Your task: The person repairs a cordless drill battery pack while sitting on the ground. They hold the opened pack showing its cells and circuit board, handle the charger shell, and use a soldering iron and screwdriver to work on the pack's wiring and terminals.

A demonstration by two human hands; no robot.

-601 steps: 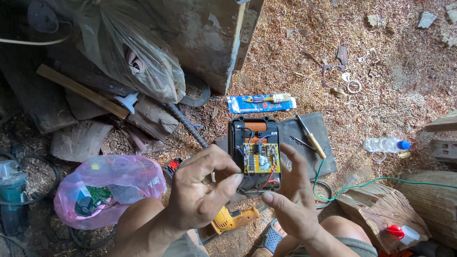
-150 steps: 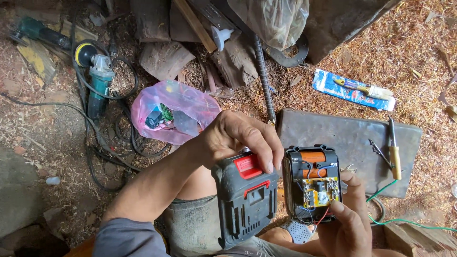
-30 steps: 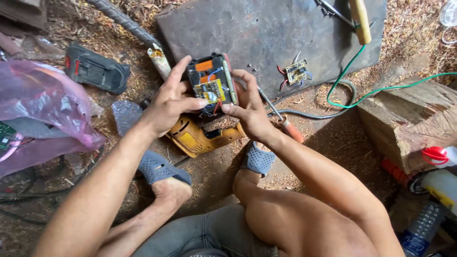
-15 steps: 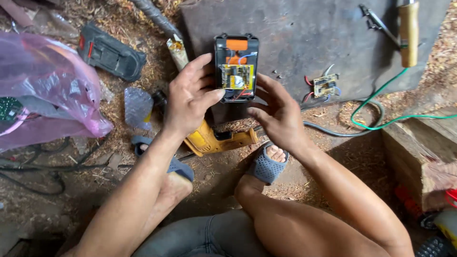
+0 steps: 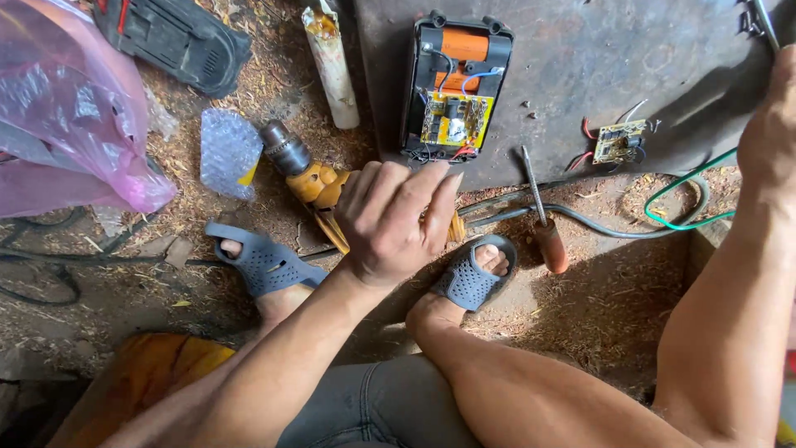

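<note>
One opened battery pack (image 5: 454,87) lies flat on the grey metal sheet (image 5: 572,66), lid off, its single orange cell at the top and one yellow circuit board below. One loose circuit board (image 5: 620,141) with red and white leads sits to its right, well apart. One red-handled screwdriver (image 5: 543,217) pokes its shaft onto the sheet's edge. One yellow drill (image 5: 308,176), chuck pointing up-left, lies on the sawdust under the left hand (image 5: 396,220), whose fingers curl down over the drill's body, gripping it. The right hand (image 5: 771,124) is up at the frame's right edge, touching a metal tool (image 5: 763,21); how it grips, I cannot tell. Two grey sandals, one pink plastic bag (image 5: 66,108), one black battery casing (image 5: 178,37), one green wire (image 5: 684,195). Half a second back both hands cradled the pack; now it rests alone and the hands have split apart.
</note>
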